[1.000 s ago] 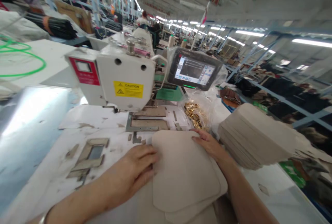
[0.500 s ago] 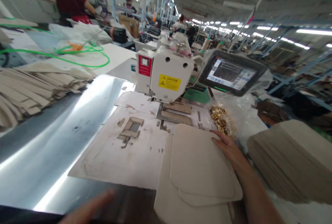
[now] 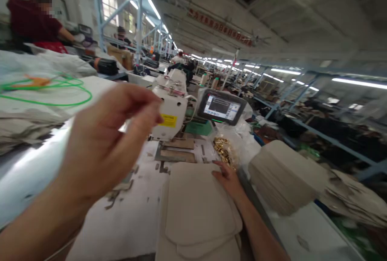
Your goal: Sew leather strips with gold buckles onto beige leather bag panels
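My left hand (image 3: 113, 140) is raised close to the camera, in front of the sewing machine (image 3: 171, 117). Its thumb and fingertips are pressed together; blur hides anything small between them. My right hand (image 3: 228, 176) lies at the upper right edge of several overlapping beige panels (image 3: 199, 204) with rounded corners. Its thumb and forefinger stretch flat onto the top panel, apart from each other. Just beyond the panels, under the machine head, is a metal clamp frame with beige strips (image 3: 178, 155).
A screen (image 3: 222, 107) stands right of the machine. Gold metal pieces (image 3: 224, 151) lie in a clear bag near my right hand. A tall stack of beige panels (image 3: 281, 172) is at the right. A green cord (image 3: 60, 103) lies at the left; people work farther back.
My left hand has risen from the lower edge to in front of the machine. My right hand stays on the panels. The view has tilted up and turned right.
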Tool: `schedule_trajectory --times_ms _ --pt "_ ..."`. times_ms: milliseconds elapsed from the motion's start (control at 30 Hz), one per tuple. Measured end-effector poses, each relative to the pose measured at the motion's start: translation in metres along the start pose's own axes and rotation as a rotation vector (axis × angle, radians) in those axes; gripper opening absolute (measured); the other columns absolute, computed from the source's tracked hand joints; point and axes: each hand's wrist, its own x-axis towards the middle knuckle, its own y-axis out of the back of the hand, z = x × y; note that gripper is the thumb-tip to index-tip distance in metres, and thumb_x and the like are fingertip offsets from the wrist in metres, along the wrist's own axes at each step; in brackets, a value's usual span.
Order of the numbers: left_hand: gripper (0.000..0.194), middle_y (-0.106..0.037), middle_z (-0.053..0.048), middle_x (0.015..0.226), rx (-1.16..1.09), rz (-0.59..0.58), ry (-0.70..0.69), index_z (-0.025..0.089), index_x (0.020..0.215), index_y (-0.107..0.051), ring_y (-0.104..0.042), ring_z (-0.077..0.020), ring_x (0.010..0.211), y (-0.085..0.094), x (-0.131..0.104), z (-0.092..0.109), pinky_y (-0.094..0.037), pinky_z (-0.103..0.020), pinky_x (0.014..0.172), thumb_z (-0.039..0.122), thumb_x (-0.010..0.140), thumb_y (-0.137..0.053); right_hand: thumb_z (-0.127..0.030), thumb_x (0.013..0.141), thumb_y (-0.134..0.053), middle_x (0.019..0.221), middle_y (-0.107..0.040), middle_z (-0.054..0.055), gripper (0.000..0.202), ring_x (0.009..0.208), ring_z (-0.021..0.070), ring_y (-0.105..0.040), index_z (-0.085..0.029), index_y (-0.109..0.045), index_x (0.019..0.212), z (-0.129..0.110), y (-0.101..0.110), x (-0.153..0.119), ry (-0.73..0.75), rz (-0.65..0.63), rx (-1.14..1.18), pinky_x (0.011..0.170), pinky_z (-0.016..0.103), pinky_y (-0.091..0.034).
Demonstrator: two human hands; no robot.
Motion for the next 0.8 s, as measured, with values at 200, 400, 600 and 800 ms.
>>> schedule_trajectory --times_ms 200,400,600,800 --pt "0.028 -0.068 -0.006 0.077 0.134 -0.749 -0.477 0.022 0.075 -0.067 -0.062 -0.0204 0.079 -0.092 0.021 -0.023 -0.052 -0.036 0.080 0.032 0.091 -0.047 -0.041 0.079 -0.065 0.094 -0.070 0.003 0.042 0.085 0.0219 -0.066 -0.021 -0.062 0.116 0.004 -0.006 0.000 0.004 0.029 -0.094 0.077 0.035 -0.053" --pt "0.028 -0.070 -0.005 0.087 0.045 -0.647 -0.362 0.019 0.092 -0.069 -0.065 -0.0196 0.085 -0.117 0.017 -0.046 -0.052 -0.033 0.080 0.031 0.095 -0.044 -0.042 0.077 -0.066 0.096 -0.069 0.004 0.038 0.084 0.0208 -0.066 -0.021 -0.060 0.108 0.003 -0.010 0.003 -0.082 0.018 -0.008 0.073 0.031 -0.052" --pt "0.067 -0.062 -0.012 0.138 -0.008 -1.068 -0.603 0.024 0.135 -0.056 -0.058 -0.0313 0.125 -0.089 -0.082 -0.070 -0.049 -0.044 0.105 0.051 0.076 -0.075 -0.041 0.079 -0.068 0.083 -0.066 0.000 0.032 0.069 0.0156 -0.060 -0.022 -0.055 0.100 -0.002 -0.012 0.000 -0.157 -0.009 0.108 0.062 0.026 -0.048" --pt "0.062 -0.060 -0.007 0.142 0.087 -0.888 -0.693 0.030 0.144 -0.050 -0.053 -0.0311 0.129 -0.077 -0.128 -0.087 -0.045 -0.044 0.109 0.035 0.085 -0.068 -0.038 0.077 -0.070 0.082 -0.067 0.000 0.031 0.068 0.0151 -0.060 -0.021 -0.059 0.100 -0.001 -0.014 0.001 -0.206 0.010 0.106 0.060 0.025 -0.045"
